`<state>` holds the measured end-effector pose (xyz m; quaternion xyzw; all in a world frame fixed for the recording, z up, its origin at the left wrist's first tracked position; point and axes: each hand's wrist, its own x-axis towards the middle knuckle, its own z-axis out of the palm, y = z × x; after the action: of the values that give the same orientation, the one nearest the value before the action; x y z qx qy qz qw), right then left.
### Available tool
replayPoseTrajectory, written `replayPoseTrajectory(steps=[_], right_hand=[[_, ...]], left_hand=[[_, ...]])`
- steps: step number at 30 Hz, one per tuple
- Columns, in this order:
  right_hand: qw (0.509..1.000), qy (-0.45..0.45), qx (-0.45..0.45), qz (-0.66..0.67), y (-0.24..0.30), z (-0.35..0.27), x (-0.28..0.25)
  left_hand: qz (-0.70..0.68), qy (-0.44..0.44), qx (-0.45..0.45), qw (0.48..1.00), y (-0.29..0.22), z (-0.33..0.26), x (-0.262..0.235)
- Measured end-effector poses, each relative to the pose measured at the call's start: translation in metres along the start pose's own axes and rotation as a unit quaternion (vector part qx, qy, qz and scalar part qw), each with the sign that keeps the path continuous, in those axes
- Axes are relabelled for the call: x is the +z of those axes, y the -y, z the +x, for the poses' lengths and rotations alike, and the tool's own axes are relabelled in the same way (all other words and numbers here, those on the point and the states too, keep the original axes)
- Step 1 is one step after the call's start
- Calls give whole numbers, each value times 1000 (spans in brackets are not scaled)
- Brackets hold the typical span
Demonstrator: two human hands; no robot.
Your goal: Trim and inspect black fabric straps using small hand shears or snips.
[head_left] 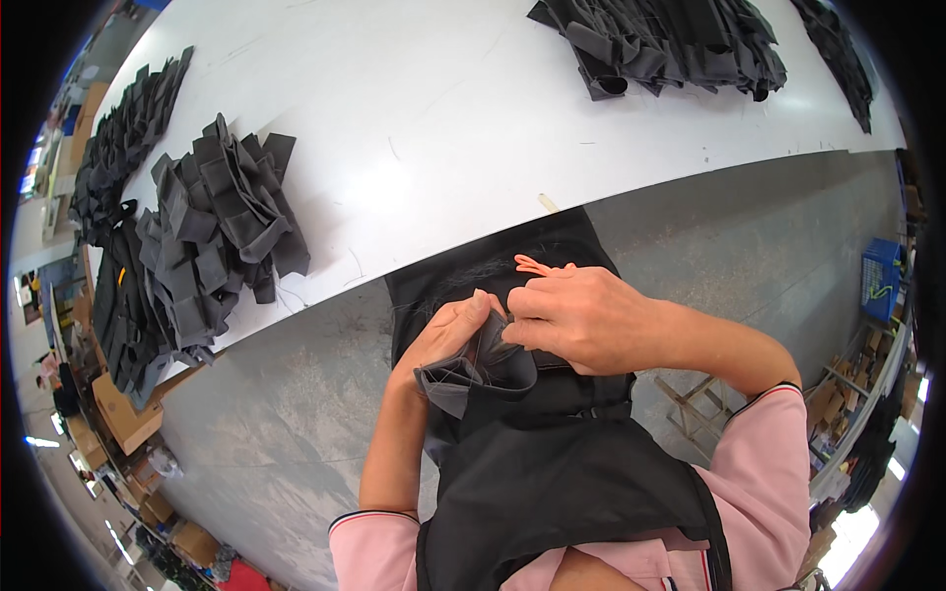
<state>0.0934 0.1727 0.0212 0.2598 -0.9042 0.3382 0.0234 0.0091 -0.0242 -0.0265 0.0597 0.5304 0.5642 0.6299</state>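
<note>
In front of my black apron, my left hand (455, 335) pinches a dark grey fabric piece (507, 369), folded like a small pouch, with loose threads on it. My right hand (581, 317) is closed close beside it, fingers at the fabric's upper edge. From the top of that hand sticks out the orange looped end of what look like thread snips (532, 264). Their blades are hidden by my fingers and the cloth. Both hands are over my lap, just off the near edge of the white table (414, 148).
Dark grey fabric pieces lie in a heap (222, 212) at the table's left, with more bundles (670, 44) at the far right. Cut threads litter my apron (572, 473). A wooden stool (695, 409) and a blue crate (880, 279) stand to the right, cardboard boxes (123, 414) to the left.
</note>
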Motion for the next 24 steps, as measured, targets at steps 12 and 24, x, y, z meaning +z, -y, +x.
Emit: replayPoseTrajectory(steps=[12,24], right_hand=[[974,-127,177,65,-2,-29,49],[908,-169,242,299,-28,7,52]], left_hand=[[-26,-164,187,968,5,8,25],[-137,-221,130,957,16,0,29]])
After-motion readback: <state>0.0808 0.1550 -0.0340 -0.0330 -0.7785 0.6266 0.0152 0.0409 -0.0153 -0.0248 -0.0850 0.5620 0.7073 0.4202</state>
